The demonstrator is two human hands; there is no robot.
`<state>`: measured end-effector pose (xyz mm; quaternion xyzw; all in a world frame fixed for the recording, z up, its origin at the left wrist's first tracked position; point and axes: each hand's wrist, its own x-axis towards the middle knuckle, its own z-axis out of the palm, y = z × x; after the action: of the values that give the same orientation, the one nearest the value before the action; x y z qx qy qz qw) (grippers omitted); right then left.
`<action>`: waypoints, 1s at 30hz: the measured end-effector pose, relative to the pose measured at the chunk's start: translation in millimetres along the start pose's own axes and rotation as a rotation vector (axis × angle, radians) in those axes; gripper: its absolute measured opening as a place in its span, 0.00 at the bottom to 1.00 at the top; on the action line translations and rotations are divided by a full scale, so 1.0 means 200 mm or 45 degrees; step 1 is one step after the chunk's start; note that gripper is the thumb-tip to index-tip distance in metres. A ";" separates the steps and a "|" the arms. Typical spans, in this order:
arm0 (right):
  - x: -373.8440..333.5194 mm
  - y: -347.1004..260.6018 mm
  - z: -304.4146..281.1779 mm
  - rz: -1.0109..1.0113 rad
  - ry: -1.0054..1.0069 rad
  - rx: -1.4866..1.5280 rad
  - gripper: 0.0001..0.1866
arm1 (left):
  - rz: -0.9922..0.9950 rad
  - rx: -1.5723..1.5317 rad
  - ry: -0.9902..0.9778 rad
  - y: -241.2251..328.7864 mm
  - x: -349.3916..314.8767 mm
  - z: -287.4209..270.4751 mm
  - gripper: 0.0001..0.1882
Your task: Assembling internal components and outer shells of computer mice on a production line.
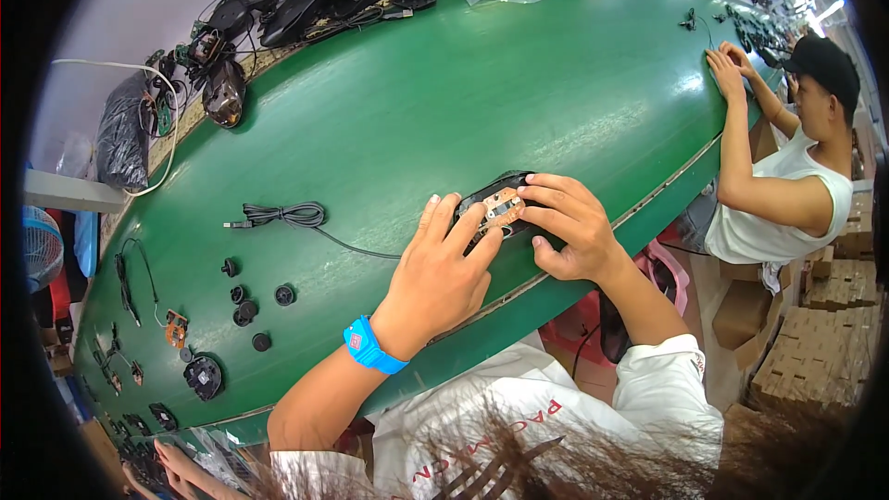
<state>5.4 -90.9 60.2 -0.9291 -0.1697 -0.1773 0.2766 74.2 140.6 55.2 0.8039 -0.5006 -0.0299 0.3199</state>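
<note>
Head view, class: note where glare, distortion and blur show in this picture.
Head view: glare whitens the green table near its far right end; fisheye bends the table's straight edges into curves; a black rim darkens the corners; hands and the mouse base are sharp; the hair at bottom is blurred.

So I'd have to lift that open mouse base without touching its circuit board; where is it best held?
Probably by the black shell's two long outer edges of the mouse base, pinched from above. The board lies face up in the middle, and the left hand and right hand already rest on either side.
</note>
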 end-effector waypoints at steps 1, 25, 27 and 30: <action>0.00 0.00 0.00 -0.001 -0.001 -0.022 0.18 | 0.005 0.002 0.004 0.00 0.00 0.00 0.27; -0.01 0.02 0.02 -0.030 0.161 -0.107 0.14 | 0.017 0.042 0.005 0.01 0.05 0.03 0.26; 0.00 0.02 0.01 -0.033 0.169 -0.119 0.14 | 0.023 0.045 0.015 0.01 0.05 0.04 0.26; -0.01 0.01 -0.02 -0.017 0.072 0.083 0.12 | 0.030 0.051 0.032 0.02 0.05 0.05 0.25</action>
<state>3.9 -94.5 62.1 -0.9131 -0.1737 -0.1997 0.3103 72.9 126.7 52.1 0.8044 -0.5064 -0.0059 0.3106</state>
